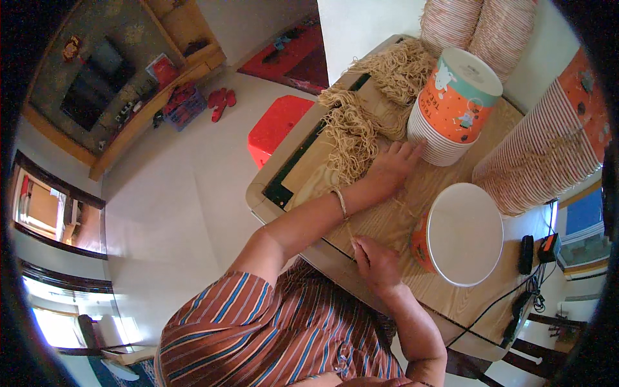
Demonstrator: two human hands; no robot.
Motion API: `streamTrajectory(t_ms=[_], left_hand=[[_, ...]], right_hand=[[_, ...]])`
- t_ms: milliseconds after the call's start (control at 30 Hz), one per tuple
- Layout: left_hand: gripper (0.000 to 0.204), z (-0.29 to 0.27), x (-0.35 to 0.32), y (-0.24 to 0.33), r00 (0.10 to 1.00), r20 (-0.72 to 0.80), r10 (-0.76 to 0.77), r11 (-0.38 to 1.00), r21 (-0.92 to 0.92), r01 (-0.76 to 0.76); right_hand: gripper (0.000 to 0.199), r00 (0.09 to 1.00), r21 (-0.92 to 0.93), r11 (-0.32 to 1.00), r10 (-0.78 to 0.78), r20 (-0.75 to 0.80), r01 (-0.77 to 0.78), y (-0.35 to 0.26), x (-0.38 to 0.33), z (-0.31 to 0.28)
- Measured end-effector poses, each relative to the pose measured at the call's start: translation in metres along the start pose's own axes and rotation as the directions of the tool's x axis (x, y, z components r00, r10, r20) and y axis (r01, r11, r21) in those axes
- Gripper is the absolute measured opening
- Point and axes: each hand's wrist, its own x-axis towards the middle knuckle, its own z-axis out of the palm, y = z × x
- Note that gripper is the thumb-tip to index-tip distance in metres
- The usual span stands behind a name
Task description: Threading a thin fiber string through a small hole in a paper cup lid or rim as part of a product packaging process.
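A heap of tan cords [361,116] lies across the far left part of the wooden table [387,226]. My left hand [391,169], with a bangle at the wrist, reaches over to the heap's near edge. Its fingers are spread flat on loose cords, right beside an upright stack of orange and teal paper cups [451,109]. My right hand [376,263] sits at the table's near edge, fingers closed on a thin tan cord that runs up toward the left wrist. A single orange cup with a white lid [465,233] stands just right of that hand.
Long stacks of paper cups lie at the right [548,148] and at the back [477,26]. A small black device [526,255] and cables [516,303] sit at the table's right end. A red stool [277,126] stands on the floor to the left of the table.
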Motion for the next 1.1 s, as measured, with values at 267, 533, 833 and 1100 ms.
streamTrajectory(t_ms=[267,533,833,1100], left_hand=[[0.077,0.000,0.000,0.003,0.999,-0.049,-0.007,0.997,0.082,0.011],[0.071,0.004,0.000,0.002,0.998,-0.064,0.017,0.995,0.098,-0.010],[0.074,0.006,-0.001,0.000,1.000,-0.021,-0.001,0.998,0.057,0.002],[0.072,0.006,0.000,0.000,0.998,-0.064,0.017,0.995,0.100,-0.011]], right_hand=[[0.016,0.998,-0.003,0.999,0.038,0.044,-0.038,-0.003,-0.002,-0.003],[0.017,0.998,-0.001,0.999,0.047,0.052,-0.047,-0.007,0.000,-0.006],[0.018,1.000,0.011,1.000,0.012,0.023,-0.013,-0.007,0.000,-0.006],[0.016,0.999,-0.008,1.000,0.027,0.024,-0.027,-0.005,0.001,-0.004]])
